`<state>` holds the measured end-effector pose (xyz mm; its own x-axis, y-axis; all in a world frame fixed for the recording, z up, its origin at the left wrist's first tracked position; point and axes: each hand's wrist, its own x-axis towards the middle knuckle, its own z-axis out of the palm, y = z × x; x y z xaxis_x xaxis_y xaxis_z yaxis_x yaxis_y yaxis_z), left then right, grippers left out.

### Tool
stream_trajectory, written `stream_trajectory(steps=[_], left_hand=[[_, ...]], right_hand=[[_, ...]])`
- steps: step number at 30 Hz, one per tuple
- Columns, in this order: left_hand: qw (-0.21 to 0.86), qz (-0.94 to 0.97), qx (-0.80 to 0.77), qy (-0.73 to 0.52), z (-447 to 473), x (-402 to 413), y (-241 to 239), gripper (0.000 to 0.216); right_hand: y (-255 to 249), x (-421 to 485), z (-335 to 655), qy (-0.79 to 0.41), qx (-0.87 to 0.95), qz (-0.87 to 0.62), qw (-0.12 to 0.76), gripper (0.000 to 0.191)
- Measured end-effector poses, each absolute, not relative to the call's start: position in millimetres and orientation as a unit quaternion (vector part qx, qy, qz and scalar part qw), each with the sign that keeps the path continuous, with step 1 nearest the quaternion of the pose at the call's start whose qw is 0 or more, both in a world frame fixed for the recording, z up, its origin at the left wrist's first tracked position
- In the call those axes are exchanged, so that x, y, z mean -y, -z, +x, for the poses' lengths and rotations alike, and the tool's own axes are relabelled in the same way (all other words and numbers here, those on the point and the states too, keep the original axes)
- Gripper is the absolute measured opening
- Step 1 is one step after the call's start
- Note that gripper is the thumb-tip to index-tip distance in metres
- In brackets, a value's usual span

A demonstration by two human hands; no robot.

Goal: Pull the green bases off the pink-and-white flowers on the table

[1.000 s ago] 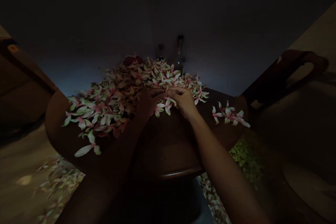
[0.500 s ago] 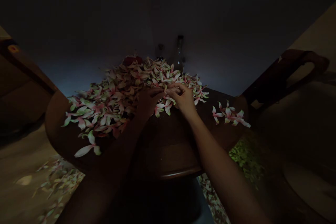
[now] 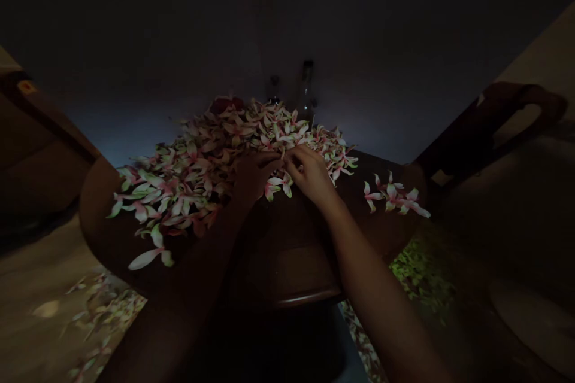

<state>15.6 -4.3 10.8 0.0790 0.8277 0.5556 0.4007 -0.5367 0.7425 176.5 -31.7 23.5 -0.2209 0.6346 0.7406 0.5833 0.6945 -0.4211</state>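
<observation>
On the dark wooden tabletop (image 3: 287, 257), a heap of pink-and-white flowers (image 3: 202, 170) spreads across the left and centre. My left hand (image 3: 256, 176) sits at its near edge, with my right hand (image 3: 309, 175) just beside it. My fingers (image 3: 294, 157) curl inward, tips almost meeting among the blossoms; whether they pinch one, I cannot tell. Further right lies a small cluster of flowers (image 3: 393, 197).

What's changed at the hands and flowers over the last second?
The right hand has shifted slightly toward the left hand, above the heap of pink-and-white flowers on the round wooden table. It is too dark to tell whether it took hold of anything. The left hand, the heap and the separate flowers look unchanged.
</observation>
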Motion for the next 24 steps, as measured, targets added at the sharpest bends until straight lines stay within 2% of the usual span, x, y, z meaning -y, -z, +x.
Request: stream_trajectory(steps=[6, 13, 18, 24], left_hand=[[0.19, 0.725, -0.444, -0.491, 17, 8, -14, 0.026], [0.184, 0.649, -0.479, -0.562, 21, 3, -6, 0.026], [0.208, 0.578, -0.516, -0.597, 17, 3, -10, 0.019], [0.213, 0.576, -0.512, -0.6, 18, 4, -9, 0.024]], right_hand=[[-22, 30, 176, -0.026, 0.775, -0.392, 0.495, 0.01], [-23, 35, 166, -0.043, 0.745, -0.397, 0.534, 0.01], [-24, 39, 161, -0.043, 0.688, -0.389, 0.611, 0.011], [-23, 36, 161, -0.1, 0.592, -0.401, 0.692, 0.018]])
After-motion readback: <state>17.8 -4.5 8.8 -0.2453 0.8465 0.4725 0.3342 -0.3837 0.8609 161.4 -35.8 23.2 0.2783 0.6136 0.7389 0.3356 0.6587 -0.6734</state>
